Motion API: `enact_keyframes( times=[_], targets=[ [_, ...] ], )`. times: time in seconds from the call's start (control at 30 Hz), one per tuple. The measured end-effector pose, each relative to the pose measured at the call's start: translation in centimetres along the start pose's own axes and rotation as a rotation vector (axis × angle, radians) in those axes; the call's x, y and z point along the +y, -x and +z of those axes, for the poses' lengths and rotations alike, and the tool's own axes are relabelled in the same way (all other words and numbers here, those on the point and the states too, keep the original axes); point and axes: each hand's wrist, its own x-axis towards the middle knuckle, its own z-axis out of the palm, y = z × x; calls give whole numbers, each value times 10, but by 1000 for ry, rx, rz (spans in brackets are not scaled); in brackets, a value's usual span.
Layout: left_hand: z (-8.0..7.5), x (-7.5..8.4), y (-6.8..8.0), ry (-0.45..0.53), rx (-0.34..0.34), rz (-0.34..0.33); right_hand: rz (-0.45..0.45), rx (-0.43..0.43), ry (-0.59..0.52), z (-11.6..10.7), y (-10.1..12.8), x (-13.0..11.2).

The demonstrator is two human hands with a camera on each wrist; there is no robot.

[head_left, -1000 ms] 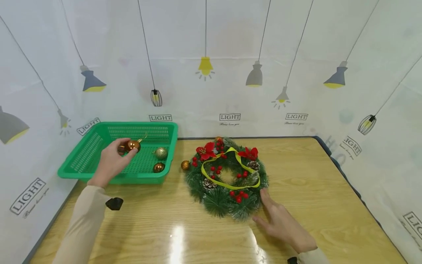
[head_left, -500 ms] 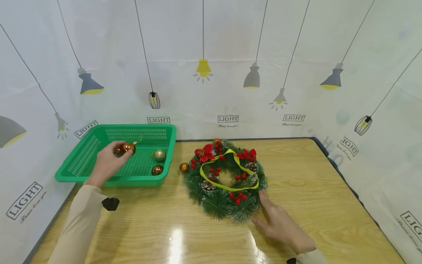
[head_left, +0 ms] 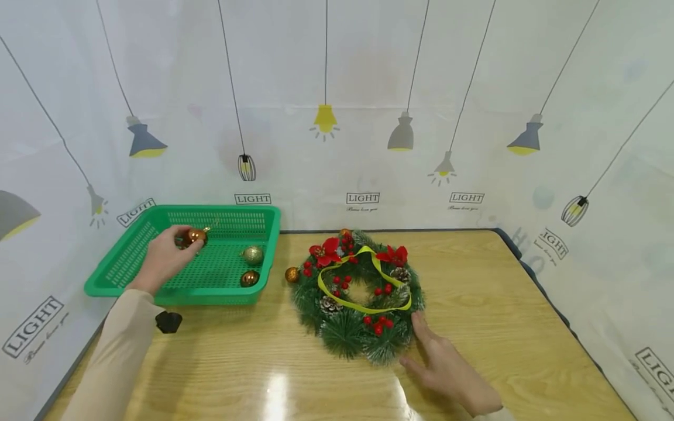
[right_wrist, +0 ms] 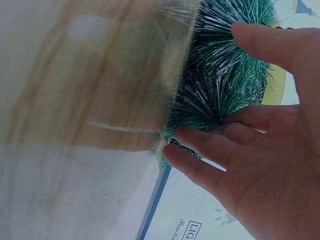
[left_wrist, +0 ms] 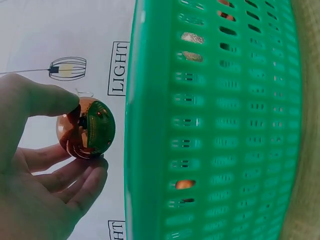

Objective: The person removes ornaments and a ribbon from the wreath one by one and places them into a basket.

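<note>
Orange ball was pinched by left hand over green basket. Right hand, fingers spread, touched wreath w/ fingertips.

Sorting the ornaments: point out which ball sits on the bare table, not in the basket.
The orange-gold ball beside the wreath's left edge; the others lie in the green basket or the left hand.

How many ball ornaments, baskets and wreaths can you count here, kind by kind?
Ball ornaments: 4, namely the copper ball pinched by the left hand, the glitter ball, the bronze ball and the ball at the wreath's edge
Green basket: 1
Wreath: 1
Total: 6
</note>
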Motion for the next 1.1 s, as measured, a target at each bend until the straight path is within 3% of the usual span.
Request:
enact_keyframes(
  times=[0.17,0.5,0.8,0.9,1.1],
  targets=[
    [0,-2,1,-14,9,4,27,-17,-11,1,0,0],
    [-4,6,8,-5,30,12,-16,33,29,1,1,-1],
    [4,11,18,-3,24,48,-34,35,29,3,0,-1],
    [8,20,24,14,35,87,-52,34,28,3,-1,0],
    [24,59,27,80,12,176,-47,40,31,3,0,1]
  ],
)
